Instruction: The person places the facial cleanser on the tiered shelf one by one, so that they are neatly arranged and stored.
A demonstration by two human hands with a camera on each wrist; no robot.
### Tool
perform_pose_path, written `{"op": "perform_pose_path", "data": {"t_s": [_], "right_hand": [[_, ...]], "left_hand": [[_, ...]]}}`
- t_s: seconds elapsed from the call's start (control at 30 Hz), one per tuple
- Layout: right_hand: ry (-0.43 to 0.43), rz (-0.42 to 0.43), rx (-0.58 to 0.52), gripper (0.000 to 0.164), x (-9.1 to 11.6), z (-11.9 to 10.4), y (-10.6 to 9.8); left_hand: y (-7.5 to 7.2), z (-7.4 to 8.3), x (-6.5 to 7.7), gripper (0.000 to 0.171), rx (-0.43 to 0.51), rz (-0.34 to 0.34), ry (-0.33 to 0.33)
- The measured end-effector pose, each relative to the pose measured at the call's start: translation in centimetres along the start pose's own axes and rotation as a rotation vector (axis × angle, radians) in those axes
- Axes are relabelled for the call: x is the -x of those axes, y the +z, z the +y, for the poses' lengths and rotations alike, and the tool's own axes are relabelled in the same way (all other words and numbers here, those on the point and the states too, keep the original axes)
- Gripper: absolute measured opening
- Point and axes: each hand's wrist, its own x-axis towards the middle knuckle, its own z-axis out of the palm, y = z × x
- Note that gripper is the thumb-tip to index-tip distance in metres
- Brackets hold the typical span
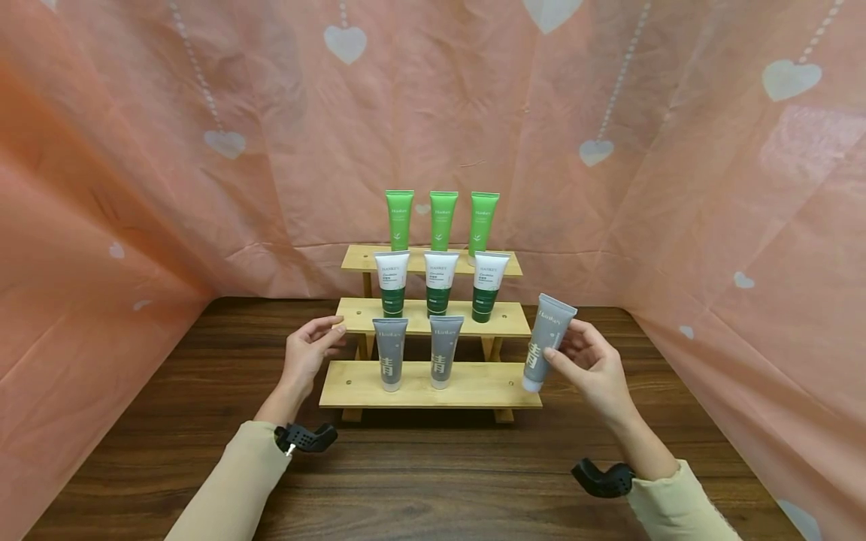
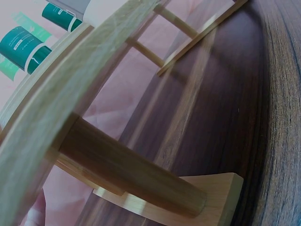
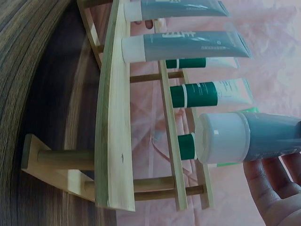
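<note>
In the head view, my right hand (image 1: 595, 368) holds a grey squeeze tube (image 1: 548, 338) between thumb and fingers. It tilts, white cap (image 3: 223, 137) down, in front of the right end of the bottom shelf (image 1: 473, 394). The right wrist view shows the cap apart from that shelf, with fingers (image 3: 268, 186) behind the tube. Two more grey tubes (image 1: 390, 353) stand on the bottom shelf, at left and centre. My left hand (image 1: 310, 352) grips the left end of the wooden stand's middle shelf (image 1: 352, 312) with its fingertips.
Three white-and-green tubes (image 1: 440, 282) line the middle shelf, and three bright green tubes (image 1: 442, 222) the top shelf (image 1: 358, 258). The stand sits on a dark wood table (image 1: 433, 481). A pink curtain (image 1: 433, 113) with white hearts hangs behind and at both sides.
</note>
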Motion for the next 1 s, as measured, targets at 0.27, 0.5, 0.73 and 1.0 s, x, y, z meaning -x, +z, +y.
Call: {"op": "perform_pose_path", "data": {"t_s": [0.27, 0.5, 0.73, 1.0], "right_hand": [[0.006, -0.038, -0.018, 0.039, 0.0, 0.4, 1.4], [0.012, -0.08, -0.011, 0.039, 0.0, 1.4, 2.5], [0.011, -0.124, -0.067, 0.037, -0.4, 2.6, 3.8], [-0.008, -0.152, -0.09, 0.034, -0.7, 3.8, 4.6]], "left_hand": [[-0.1, 0.0, 0.1, 0.035, -0.013, 0.001, -0.012], [0.0, 0.0, 0.0, 0.035, -0.005, -0.001, -0.007], [-0.1, -0.1, 0.0, 0.034, -0.003, 0.003, -0.005], [-0.1, -0.2, 0.0, 0.035, -0.017, -0.001, 0.002]]}}
